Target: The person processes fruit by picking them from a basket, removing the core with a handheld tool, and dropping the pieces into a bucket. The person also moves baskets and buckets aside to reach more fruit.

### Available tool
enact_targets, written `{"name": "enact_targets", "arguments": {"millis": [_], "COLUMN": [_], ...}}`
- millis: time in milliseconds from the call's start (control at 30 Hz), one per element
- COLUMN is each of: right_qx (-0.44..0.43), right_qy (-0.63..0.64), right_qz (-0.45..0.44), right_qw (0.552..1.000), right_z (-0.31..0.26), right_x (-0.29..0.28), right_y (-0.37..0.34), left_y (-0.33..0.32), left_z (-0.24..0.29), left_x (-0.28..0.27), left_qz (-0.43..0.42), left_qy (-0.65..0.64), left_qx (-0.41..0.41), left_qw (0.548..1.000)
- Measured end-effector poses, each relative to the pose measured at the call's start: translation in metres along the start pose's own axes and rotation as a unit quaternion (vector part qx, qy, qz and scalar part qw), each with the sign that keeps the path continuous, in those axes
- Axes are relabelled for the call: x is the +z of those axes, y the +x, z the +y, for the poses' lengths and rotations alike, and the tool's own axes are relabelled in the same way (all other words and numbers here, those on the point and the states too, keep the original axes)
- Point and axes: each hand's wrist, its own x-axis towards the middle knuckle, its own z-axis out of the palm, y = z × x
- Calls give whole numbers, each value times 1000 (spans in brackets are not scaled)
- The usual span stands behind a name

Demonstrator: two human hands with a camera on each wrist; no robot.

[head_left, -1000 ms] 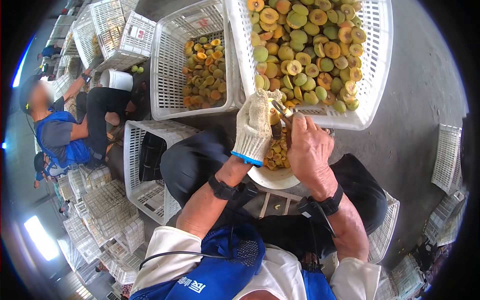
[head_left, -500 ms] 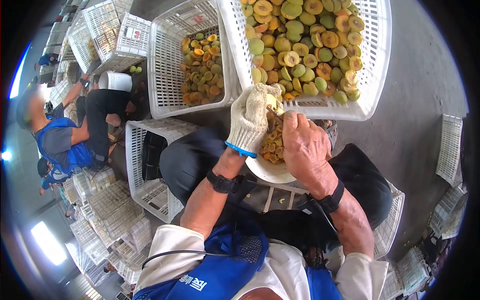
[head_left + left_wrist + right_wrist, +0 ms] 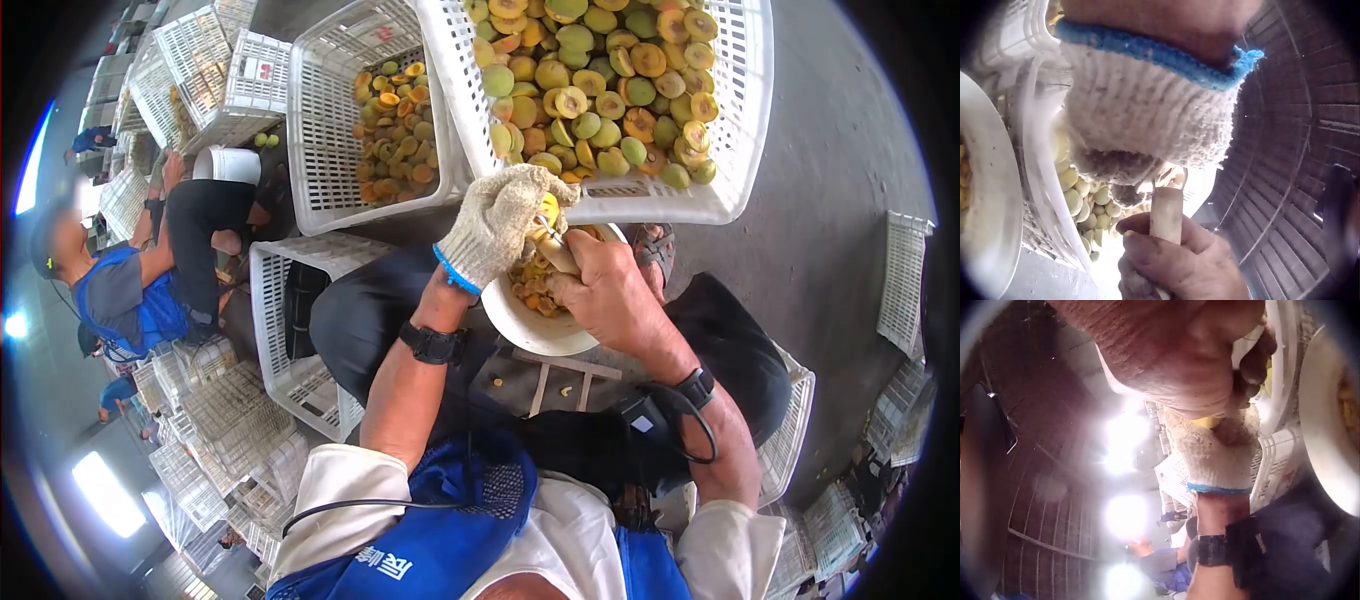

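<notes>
My left hand (image 3: 503,225), in a knitted white glove with a blue cuff, holds a yellow-fleshed piece of fruit (image 3: 547,208) between its fingers. The bare right hand (image 3: 612,290) grips a tool by its pale handle (image 3: 1166,215); a thin metal loop at the handle's end meets the fruit. Glove and fingers hide much of the fruit. Both hands are above a white bowl (image 3: 565,344) partly filled with orange-yellow fruit bits (image 3: 533,288). Just beyond the hands, a large white crate (image 3: 690,209) holds many halved, peach-like fruits (image 3: 607,105).
Another white crate (image 3: 312,150) of halved fruit stands to the left. Nearer, a tilted crate (image 3: 268,335) has a black object inside. A person (image 3: 130,290) in a blue vest sits at far left beside a white bucket (image 3: 228,165). Crates (image 3: 225,410) are stacked behind.
The right hand has turned, so the tool's pale handle now shows more clearly. Both hands have shifted slightly, still at the fruit above the bowl. More of the bowl shows.
</notes>
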Motion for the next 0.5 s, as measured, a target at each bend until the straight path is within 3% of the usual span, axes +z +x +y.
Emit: {"name": "enact_targets", "arguments": {"millis": [67,200,267,300,333,367,400,467,500], "right_qx": [6,-7,-81,-81,-109,-138,-151,-160,-166], "right_qy": [109,216,80,81,-30,-141,-182,-113,-115], "right_qz": [-57,-60,1,1,27,53,19,31,35], "right_qw": [992,975,993,993,993,979,971,980,979], "right_z": [10,25,35,35,33,29,22,33,39], "right_x": [-4,-11,-8,-4,1,7,15,42,45], "right_y": [5,11,14,11,2,-6,-17,-28,-27], "left_y": [-1,0,0,0,0,7,8,9,5], "left_z": [17,6,-2,-5,-8,-16,-20,-10,-5], "left_x": [7,4,7,9,11,9,1,-11,-13], "left_qz": [-3,-15,-4,36,77,111,113,147,149], "left_qy": [-37,-18,8,-23,-54,-120,-117,-189,-156], "left_qx": [-95,-60,-35,-51,-67,-21,-17,-37,-40], "left_qw": [995,998,999,998,993,986,987,970,976]}}
